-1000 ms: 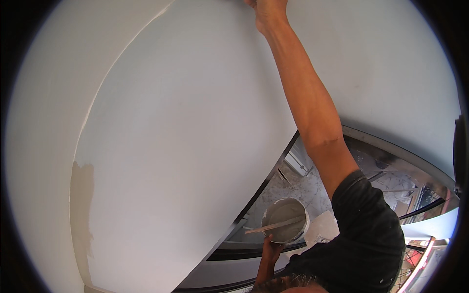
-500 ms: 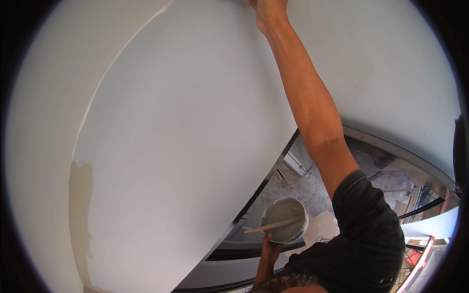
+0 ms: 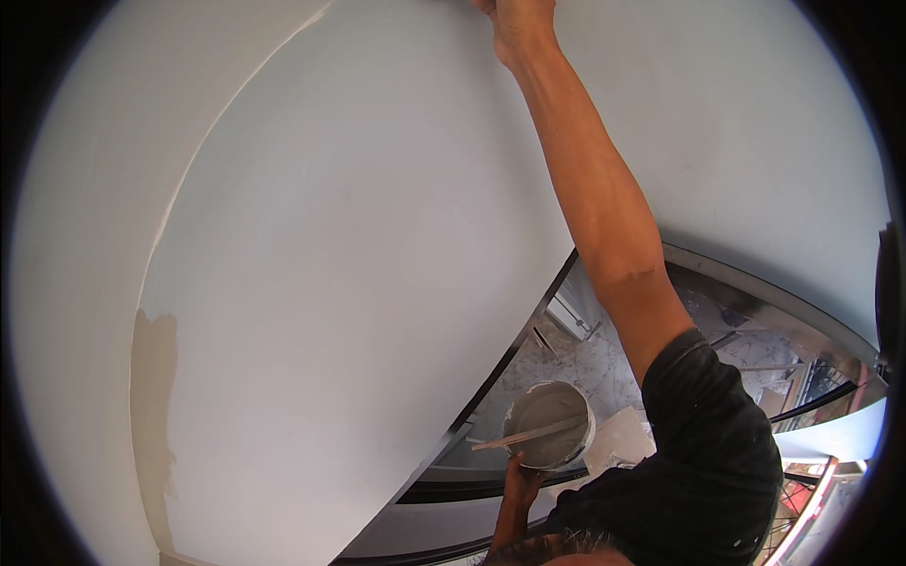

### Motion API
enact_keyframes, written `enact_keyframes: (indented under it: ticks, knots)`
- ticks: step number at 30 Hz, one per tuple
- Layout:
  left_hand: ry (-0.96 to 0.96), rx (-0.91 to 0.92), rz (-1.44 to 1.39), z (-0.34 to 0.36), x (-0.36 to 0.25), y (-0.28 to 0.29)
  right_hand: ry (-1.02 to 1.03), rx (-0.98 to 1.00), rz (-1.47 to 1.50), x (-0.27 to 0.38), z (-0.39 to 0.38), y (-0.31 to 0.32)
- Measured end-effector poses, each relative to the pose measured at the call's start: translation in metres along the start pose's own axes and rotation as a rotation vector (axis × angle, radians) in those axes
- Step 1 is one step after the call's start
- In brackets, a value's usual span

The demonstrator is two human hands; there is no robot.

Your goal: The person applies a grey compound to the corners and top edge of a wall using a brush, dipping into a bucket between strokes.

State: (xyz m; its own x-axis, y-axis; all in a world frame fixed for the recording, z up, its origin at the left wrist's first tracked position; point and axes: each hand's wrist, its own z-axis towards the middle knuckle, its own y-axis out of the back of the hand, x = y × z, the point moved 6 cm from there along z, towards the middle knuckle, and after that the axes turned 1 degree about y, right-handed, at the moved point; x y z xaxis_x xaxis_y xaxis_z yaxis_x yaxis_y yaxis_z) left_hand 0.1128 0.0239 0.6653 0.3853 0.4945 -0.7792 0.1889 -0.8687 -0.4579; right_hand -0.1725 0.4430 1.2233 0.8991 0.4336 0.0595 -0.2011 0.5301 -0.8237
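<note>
Barely shifting, the right hand (image 3: 521, 17) is staying at top centre, seemingly pausing; I cannot tell its fingers' state. Bottom centre, the left hand's (image 3: 524, 481) fingers are clasping a bucket (image 3: 592, 432).

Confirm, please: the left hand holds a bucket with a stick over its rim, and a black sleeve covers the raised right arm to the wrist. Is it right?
Not the sleeve: the head view shows it ending above the elbow, forearm bare. The left hand does hold the bucket.
</note>
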Motion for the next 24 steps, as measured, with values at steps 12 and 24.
enact_keyframes:
  ticks: [12, 24]
  knots:
    - [-0.015, 0.023, -0.016, 0.0016, -0.0002, -0.0007, -0.026, -0.003, 0.015, 0.0027, -0.0059, -0.0033]
    - [-0.015, 0.038, -0.033, 0.0037, 0.0013, 0.0019, -0.051, -0.022, 0.070, -0.0057, -0.0048, -0.0035]
